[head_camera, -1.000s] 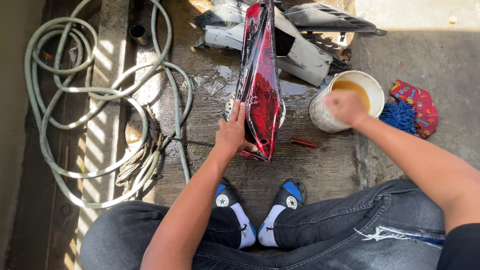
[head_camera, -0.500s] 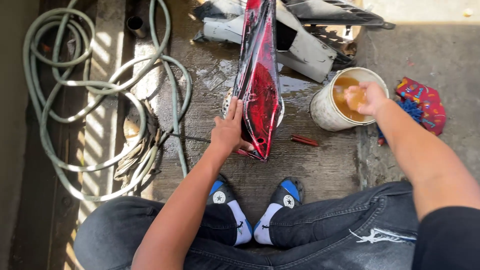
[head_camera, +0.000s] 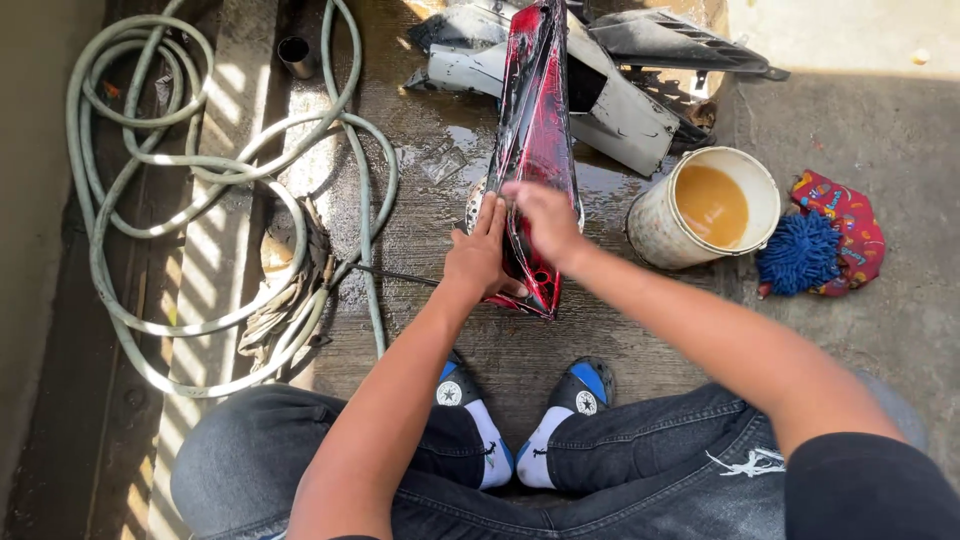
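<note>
- left hand (head_camera: 478, 255) flat against the side of the red panel (head_camera: 535, 150), fingers open, propping it upright
- right hand (head_camera: 545, 222) resting open on the panel's edge, just beside the left
- bucket (head_camera: 705, 208) right of the hands, hose (head_camera: 200, 190) off left

The red panel (head_camera: 535, 150) is looking like shiny, wet plastic. The bucket (head_camera: 700, 215) is looking like dull, scuffed plastic. The blue mitt (head_camera: 798, 253) is looking fluffy. The floor (head_camera: 880, 130) is looking like rough concrete.

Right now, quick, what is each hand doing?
Left hand: open, fingers flat against the side of the red panel.
Right hand: resting on the panel's edge; grip cannot be told.
</note>
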